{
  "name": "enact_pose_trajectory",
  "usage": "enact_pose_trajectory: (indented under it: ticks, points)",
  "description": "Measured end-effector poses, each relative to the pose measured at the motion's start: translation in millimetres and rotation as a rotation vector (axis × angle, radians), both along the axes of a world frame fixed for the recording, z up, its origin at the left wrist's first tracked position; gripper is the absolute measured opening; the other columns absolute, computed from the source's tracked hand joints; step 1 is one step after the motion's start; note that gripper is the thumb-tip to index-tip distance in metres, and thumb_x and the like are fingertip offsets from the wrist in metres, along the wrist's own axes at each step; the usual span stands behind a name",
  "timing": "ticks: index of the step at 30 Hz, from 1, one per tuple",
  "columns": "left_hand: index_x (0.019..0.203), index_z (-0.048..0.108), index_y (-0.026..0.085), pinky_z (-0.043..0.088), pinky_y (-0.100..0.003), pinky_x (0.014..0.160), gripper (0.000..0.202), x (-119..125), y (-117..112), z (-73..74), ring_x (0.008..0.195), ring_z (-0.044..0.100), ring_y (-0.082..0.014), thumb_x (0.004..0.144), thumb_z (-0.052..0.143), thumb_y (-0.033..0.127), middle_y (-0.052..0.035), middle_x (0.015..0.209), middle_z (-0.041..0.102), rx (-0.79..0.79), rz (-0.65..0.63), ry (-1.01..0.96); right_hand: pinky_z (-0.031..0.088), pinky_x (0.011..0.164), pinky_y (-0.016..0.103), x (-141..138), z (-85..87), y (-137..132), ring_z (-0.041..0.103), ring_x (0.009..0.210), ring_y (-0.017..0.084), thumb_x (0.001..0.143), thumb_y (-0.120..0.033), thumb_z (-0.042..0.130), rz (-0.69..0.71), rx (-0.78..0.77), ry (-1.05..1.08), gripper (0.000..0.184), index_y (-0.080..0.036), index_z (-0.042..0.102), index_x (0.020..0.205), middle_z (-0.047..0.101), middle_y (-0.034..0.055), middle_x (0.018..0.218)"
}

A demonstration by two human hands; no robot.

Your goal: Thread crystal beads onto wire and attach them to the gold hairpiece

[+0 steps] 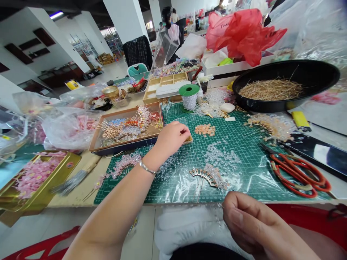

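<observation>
My left hand point(170, 139) reaches across the green cutting mat point(238, 144), fingers curled down into a small pile of gold bits at the mat's middle; what it pinches is hidden. A silver bracelet circles that wrist. My right hand point(248, 220) is low at the near edge, fingers pinched on a thin wire I can barely see. A gold hair comb with clear beads point(207, 177) lies on the mat between the hands. Peach beads point(205, 130) and clear beads point(221, 155) are scattered nearby.
A wooden tray of beaded combs point(127, 126) sits left of my hand. Red-handled scissors point(298, 173) lie right. A black pan of straw-like wires point(284, 85) is at the back right, a green-capped wire spool point(189, 95) behind, a gold tin of pink flowers point(35, 178) left. A person sits far behind.
</observation>
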State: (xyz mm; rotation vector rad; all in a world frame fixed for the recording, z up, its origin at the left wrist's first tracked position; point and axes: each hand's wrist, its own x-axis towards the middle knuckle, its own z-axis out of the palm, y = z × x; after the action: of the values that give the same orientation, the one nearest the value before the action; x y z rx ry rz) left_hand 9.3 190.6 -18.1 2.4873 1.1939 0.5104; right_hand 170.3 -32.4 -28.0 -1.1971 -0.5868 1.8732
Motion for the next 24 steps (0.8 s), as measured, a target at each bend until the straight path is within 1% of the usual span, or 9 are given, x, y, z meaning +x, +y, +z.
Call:
enact_pose_trajectory:
  ticks: [2, 4, 5, 6, 8, 10, 12, 19, 24]
  points:
    - [0.098, 0.068, 0.016, 0.043, -0.024, 0.061, 0.024, -3.0, -35.9, 8.8, 0.066, 0.052, -0.0105, 0.097, 0.052, 0.034, -0.0037, 0.087, 0.065, -0.132, 0.007, -0.165, 0.016, 0.051, 0.026, 0.0, 1.1, -0.1, 0.020, 0.052, 0.009, 0.080, -0.061, 0.073, -0.023, 0.040, 0.037, 0.048, -0.020, 0.050, 0.069, 0.034, -0.0080, 0.056]
    - [0.091, 0.067, 0.015, 0.031, -0.020, 0.047, 0.026, -4.8, -79.7, 12.1, 0.051, 0.038, -0.0053, 0.088, 0.066, 0.040, -0.0008, 0.077, 0.060, -0.729, 0.059, -0.696, 0.016, 0.049, 0.025, -2.0, 2.9, -0.6, 0.019, 0.050, 0.009, 0.082, -0.059, 0.073, -0.041, 0.086, 0.072, 0.047, -0.021, 0.049, 0.068, 0.031, -0.0086, 0.055]
    - [0.083, 0.065, 0.014, 0.024, -0.018, 0.044, 0.028, -5.5, -101.5, 11.8, 0.048, 0.033, -0.0031, 0.082, 0.073, 0.042, 0.0006, 0.073, 0.058, -0.989, 0.072, -0.874, 0.017, 0.048, 0.025, -4.2, 4.3, -1.2, 0.019, 0.050, 0.008, 0.082, -0.058, 0.073, -0.052, 0.108, 0.082, 0.047, -0.021, 0.049, 0.068, 0.030, -0.0089, 0.054]
    - [0.077, 0.064, 0.013, 0.018, -0.017, 0.042, 0.031, -6.1, -121.4, 10.7, 0.047, 0.030, -0.0017, 0.077, 0.078, 0.041, 0.0014, 0.070, 0.055, -1.191, 0.085, -0.998, 0.017, 0.047, 0.024, -7.3, 6.2, -2.0, 0.019, 0.049, 0.008, 0.083, -0.057, 0.073, -0.062, 0.129, 0.088, 0.046, -0.021, 0.049, 0.068, 0.029, -0.0091, 0.054]
    - [0.071, 0.064, 0.012, 0.015, -0.016, 0.041, 0.034, -7.8, -152.8, 7.8, 0.048, 0.031, -0.0014, 0.072, 0.083, 0.040, 0.0022, 0.064, 0.051, -1.428, 0.104, -1.155, 0.019, 0.046, 0.023, -15.3, 11.2, -4.2, 0.019, 0.049, 0.008, 0.082, -0.058, 0.072, -0.087, 0.155, 0.073, 0.046, -0.021, 0.049, 0.068, 0.028, -0.0093, 0.054]
    - [0.071, 0.065, 0.011, 0.015, -0.014, 0.040, 0.033, -10.4, -171.4, 6.5, 0.048, 0.033, -0.0017, 0.071, 0.085, 0.038, 0.0025, 0.060, 0.049, -1.533, 0.141, -1.238, 0.022, 0.047, 0.023, -23.7, 16.8, -7.2, 0.020, 0.050, 0.008, 0.081, -0.059, 0.072, -0.097, 0.157, 0.029, 0.048, -0.021, 0.048, 0.067, 0.028, -0.0091, 0.054]
    - [0.071, 0.066, 0.011, 0.016, -0.013, 0.039, 0.032, -13.9, -180.1, 7.2, 0.048, 0.034, -0.0018, 0.071, 0.085, 0.036, 0.0024, 0.059, 0.050, -1.568, 0.170, -1.276, 0.024, 0.047, 0.023, -30.2, 20.8, -10.6, 0.021, 0.050, 0.009, 0.081, -0.061, 0.072, -0.094, 0.164, -0.008, 0.050, -0.021, 0.046, 0.065, 0.028, -0.0086, 0.054]
    - [0.070, 0.067, 0.010, 0.020, -0.010, 0.039, 0.029, -19.9, -190.9, 13.1, 0.048, 0.037, -0.0008, 0.070, 0.087, 0.032, 0.0015, 0.062, 0.052, -1.600, 0.154, -1.339, 0.028, 0.048, 0.023, -35.8, 20.8, -23.4, 0.026, 0.052, 0.010, 0.085, -0.058, 0.068, -0.095, 0.243, -0.004, 0.046, -0.022, 0.048, 0.067, 0.034, -0.0067, 0.056]
    - [0.070, 0.069, 0.011, 0.021, -0.009, 0.038, 0.025, -18.9, -196.2, 13.3, 0.050, 0.040, -0.0013, 0.070, 0.087, 0.027, 0.0006, 0.065, 0.053, -1.603, 0.147, -1.379, 0.032, 0.047, 0.022, -38.6, 27.0, -27.9, 0.025, 0.053, 0.011, 0.083, -0.061, 0.070, -0.130, 0.257, -0.072, 0.047, -0.022, 0.050, 0.064, 0.032, -0.0061, 0.058]
